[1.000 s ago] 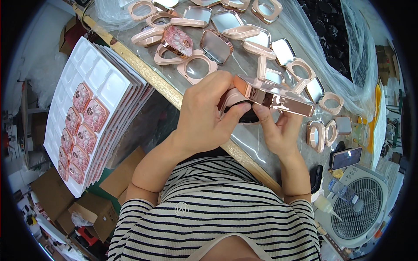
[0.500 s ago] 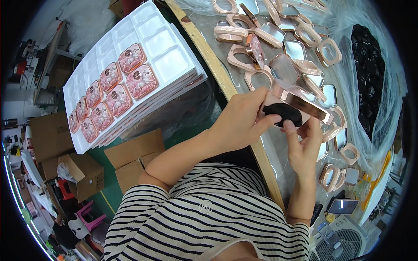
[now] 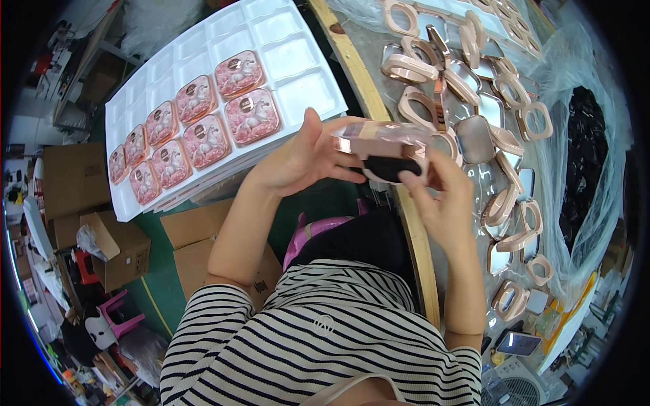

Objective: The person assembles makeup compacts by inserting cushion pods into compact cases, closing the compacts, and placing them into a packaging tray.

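At centre frame, held in the air over the pale wooden table edge (image 3: 414,230): a squarish rose-gold plastic compact case (image 3: 379,139), glossy and round-cornered, tipped on its side. Pinched at its left end by the left hand (image 3: 298,159), thumb and fingers closed on the rim, the remaining fingers raised and spread. Gripped from the right and from below by the right hand (image 3: 443,199), fingers curled, with one fingertip pressing on a flat black oval pad (image 3: 391,169), matte and soft-looking, against the underside of the case. Judged as the fitting step: pad being seated into the case, not yet flush. Calls next for a firm pinch on the case, an even press around the pad's edge, and care not to smear the shiny shell.

At upper left, a stack of white moulded plastic trays (image 3: 301,64) with shallow square pockets, thin and slightly glossy. Lying in several pockets, closed pink compacts with a pale horse print (image 3: 252,115); the other pockets bare.

At upper right, on crinkled clear plastic sheeting (image 3: 542,223), many open rose-gold cases with mirror lids (image 3: 474,139), scattered, some leaning on one another. Further right, a dark heap of black pieces (image 3: 586,155) inside the clear plastic; cannot tell their exact shape.

At lower left, brown cardboard boxes (image 3: 122,247) on a green floor.
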{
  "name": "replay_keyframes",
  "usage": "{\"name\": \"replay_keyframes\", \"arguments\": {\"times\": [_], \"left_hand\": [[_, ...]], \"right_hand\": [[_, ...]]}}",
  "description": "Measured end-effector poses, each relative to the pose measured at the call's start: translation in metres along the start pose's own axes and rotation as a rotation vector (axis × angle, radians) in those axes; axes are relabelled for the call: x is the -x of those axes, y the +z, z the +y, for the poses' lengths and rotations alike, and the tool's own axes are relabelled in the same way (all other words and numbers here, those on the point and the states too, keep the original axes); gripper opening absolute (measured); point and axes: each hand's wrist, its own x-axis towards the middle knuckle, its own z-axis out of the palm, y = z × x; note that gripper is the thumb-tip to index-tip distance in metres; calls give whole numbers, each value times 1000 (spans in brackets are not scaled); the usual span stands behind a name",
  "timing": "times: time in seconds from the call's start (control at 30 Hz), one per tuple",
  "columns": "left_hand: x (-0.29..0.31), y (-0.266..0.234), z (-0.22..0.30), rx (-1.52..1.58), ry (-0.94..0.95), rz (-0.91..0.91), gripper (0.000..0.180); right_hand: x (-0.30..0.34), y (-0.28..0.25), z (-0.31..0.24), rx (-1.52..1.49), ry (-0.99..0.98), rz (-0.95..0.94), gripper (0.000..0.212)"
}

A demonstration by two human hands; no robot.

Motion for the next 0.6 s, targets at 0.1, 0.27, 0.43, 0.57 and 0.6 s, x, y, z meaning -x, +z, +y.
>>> {"name": "replay_keyframes", "arguments": {"times": [0.1,0.27,0.43,0.57,0.6], "left_hand": [[8,-8,2,-150,-18,123,77],[14,2,22,-289,101,295,67],[14,-8,50,-534,236,584,72],[6,-18,49,-966,228,808,70],[3,-19,46,-1141,215,845,67]], "right_hand": [[-9,14,-4,-89,210,-62,38],[-14,8,-13,-862,363,-313,67],[-3,5,-10,-754,398,-347,64],[9,-2,-5,-691,430,-378,58],[11,-4,-4,-694,429,-373,58]]}}
